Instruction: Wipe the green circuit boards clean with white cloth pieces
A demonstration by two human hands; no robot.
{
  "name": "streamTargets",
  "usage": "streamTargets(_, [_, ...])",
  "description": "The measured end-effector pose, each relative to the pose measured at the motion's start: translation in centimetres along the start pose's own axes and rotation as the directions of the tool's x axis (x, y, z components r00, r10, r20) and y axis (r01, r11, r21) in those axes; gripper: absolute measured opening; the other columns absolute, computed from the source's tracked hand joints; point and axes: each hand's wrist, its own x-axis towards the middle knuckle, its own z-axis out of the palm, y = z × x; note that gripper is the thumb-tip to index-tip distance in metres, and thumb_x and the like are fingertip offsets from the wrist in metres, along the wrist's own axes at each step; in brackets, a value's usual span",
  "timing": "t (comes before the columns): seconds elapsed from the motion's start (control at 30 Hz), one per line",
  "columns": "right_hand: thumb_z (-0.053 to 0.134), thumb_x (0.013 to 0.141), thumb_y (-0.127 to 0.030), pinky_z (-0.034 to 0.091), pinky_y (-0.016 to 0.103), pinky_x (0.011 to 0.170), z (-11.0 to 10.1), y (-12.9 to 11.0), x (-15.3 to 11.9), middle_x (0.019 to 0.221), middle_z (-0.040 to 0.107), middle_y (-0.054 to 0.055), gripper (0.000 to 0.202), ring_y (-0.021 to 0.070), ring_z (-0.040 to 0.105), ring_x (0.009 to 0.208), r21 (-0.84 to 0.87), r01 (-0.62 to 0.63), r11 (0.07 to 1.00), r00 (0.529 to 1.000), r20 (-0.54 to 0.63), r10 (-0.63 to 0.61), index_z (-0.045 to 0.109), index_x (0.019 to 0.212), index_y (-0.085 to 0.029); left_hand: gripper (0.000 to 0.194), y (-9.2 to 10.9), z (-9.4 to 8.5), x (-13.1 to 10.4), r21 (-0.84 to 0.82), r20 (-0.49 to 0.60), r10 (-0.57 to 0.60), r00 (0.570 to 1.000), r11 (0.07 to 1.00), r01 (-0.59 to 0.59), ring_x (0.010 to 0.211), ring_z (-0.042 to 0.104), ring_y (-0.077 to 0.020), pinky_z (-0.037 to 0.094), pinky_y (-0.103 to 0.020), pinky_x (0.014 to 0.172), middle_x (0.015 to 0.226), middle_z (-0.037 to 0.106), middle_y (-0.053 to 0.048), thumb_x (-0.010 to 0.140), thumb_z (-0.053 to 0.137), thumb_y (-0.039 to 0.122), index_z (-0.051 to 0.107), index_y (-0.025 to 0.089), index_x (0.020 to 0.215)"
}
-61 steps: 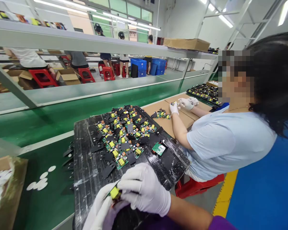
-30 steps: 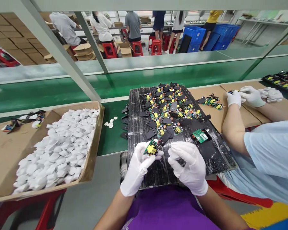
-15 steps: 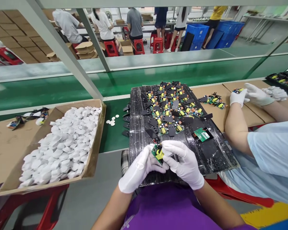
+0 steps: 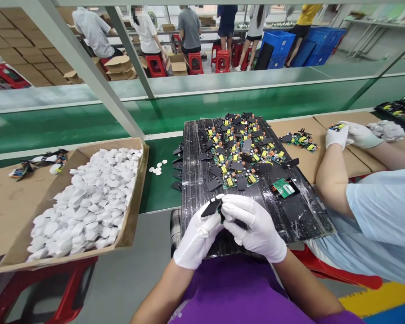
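Note:
Both my hands wear white gloves and meet over the near edge of a black, plastic-wrapped board [image 4: 195,171]. My left hand [image 4: 197,238] is closed around a circuit board whose flat black plate [image 4: 211,207] faces up. Fingers of my right hand [image 4: 254,225] pinch the same circuit board from the right side, covering most of it. Just beyond my hands lies a crowd of green circuit boards [image 4: 235,159] with yellow transformers and black plates. A single circuit board [image 4: 284,188], green side up, rests to the right.
On the left stands a cardboard tray [image 4: 140,180] heaped with white pieces [image 4: 87,202]. Several white discs [image 4: 158,169] lie on the green surface. At right, a co-worker's gloved hands [image 4: 349,135] hold a circuit board above cardboard. A metal post [image 4: 97,76] rises at front left.
The circuit board in my hands has been turned: its green side and yellow part faced up before, and now the black plate shows. My left hand has shifted slightly right.

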Motion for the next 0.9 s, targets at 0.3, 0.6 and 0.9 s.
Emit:
streamTargets(0.3, [0.071,0.087,-0.014,0.055,0.034,0.099,0.6,-1.1,-0.1,0.117,0.069,0.004,0.033,0.0183,0.067,0.113,0.291,-0.310,0.905,0.932,-0.096,0.350,0.066,0.116,-0.030,0.058,0.0,1.3,0.2,0.068,-0.120,0.104,0.987,0.993,-0.096,0.098,0.064,-0.0192,0.050,-0.029,0.090,0.101,0.072,-0.004,0.070,0.086,0.040,0.069,0.024,0.123])
streamTargets(0.6, [0.068,0.089,-0.013,0.053,0.040,0.102,0.7,-0.5,0.4,0.119,0.069,0.007,0.037,0.0208,0.064,0.117,0.090,-0.204,0.975,0.975,-0.076,0.211,0.063,0.121,-0.029,0.059,-0.2,0.3,0.9,0.074,-0.208,0.141,0.968,0.989,-0.128,0.094,0.068,-0.0171,0.050,-0.030,0.095,0.107,0.075,-0.005,0.070,0.087,0.031,0.067,0.022,0.125])
streamTargets(0.9, [0.073,0.087,-0.025,0.054,0.031,0.090,0.4,-0.6,0.7,0.102,0.065,0.003,0.009,0.0169,0.065,0.101,0.393,-0.526,0.754,0.824,0.013,0.567,0.065,0.083,-0.023,0.067,-0.5,0.6,0.4,0.130,-0.196,0.142,0.970,0.985,-0.117,0.093,0.071,-0.0189,0.056,-0.029,0.086,0.111,0.076,-0.010,0.066,0.089,0.029,0.065,0.018,0.128])
